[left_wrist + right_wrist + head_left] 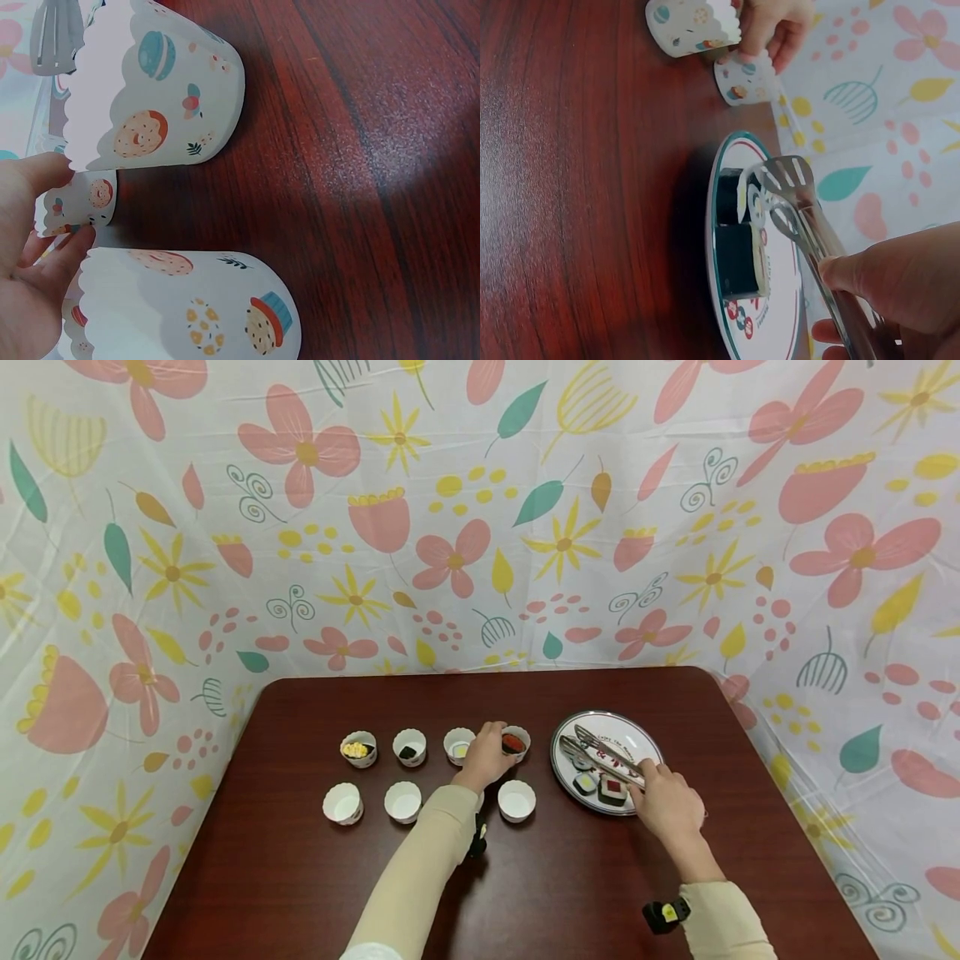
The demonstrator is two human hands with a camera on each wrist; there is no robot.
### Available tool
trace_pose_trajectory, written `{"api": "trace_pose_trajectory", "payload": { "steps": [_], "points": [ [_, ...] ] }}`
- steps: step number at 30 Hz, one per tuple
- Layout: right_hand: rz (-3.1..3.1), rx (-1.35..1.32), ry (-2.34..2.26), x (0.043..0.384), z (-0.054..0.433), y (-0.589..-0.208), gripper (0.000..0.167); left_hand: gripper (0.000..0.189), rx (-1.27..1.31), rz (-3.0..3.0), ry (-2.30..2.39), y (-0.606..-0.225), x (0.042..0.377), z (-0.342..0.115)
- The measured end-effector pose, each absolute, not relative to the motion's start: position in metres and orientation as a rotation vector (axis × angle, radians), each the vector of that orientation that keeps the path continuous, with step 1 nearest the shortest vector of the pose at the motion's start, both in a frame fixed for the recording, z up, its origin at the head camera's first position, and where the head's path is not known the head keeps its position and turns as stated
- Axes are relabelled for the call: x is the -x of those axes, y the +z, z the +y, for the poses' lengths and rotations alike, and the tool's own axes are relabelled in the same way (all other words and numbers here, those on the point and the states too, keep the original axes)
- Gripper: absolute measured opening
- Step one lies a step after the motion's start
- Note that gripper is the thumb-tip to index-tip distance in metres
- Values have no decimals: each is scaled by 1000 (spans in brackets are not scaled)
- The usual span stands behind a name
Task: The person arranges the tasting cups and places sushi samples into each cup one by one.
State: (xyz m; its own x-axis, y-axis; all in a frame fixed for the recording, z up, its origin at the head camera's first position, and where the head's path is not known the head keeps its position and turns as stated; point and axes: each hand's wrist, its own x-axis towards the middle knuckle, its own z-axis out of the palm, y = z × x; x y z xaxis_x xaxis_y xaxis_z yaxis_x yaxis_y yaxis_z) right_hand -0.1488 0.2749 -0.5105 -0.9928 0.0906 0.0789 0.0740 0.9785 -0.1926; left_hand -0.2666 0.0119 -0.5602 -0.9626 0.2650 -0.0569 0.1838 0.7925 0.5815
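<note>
My left hand (483, 760) pinches the rim of a paper cup (524, 748) at the right end of the back row; a red-orange piece (513, 743) lies in that cup. In the right wrist view, thumb and fingers are on the wall of this cup (742, 81). My right hand (670, 802) holds metal tongs (600, 763), whose slotted ends sit over a round plate (636, 742). Beneath them are toy sushi rolls, one square with a red centre (612, 790) and another with a yellow centre (585, 783).
Other back-row cups hold a yellow-topped piece (358, 749), a dark piece (407, 752) and a white piece with yellow (461, 750). Cups with bare white insides form the front row, including one at left (343, 804) and one at right (517, 802). Patterned cloth (450, 560) hangs behind the table.
</note>
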Motion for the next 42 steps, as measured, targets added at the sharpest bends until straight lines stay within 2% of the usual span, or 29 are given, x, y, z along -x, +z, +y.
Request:
{"api": "trace_pose_trajectory", "payload": {
  "steps": [29, 42],
  "points": [
    [-3078, 142, 226, 152, 267, -507, 34, 65, -355, 2828, 886, -559, 265, 11],
    [-3073, 144, 252, 150, 270, -505, 32, 73, -359, 2790, 906, -550, 261, 12]
  ]
}}
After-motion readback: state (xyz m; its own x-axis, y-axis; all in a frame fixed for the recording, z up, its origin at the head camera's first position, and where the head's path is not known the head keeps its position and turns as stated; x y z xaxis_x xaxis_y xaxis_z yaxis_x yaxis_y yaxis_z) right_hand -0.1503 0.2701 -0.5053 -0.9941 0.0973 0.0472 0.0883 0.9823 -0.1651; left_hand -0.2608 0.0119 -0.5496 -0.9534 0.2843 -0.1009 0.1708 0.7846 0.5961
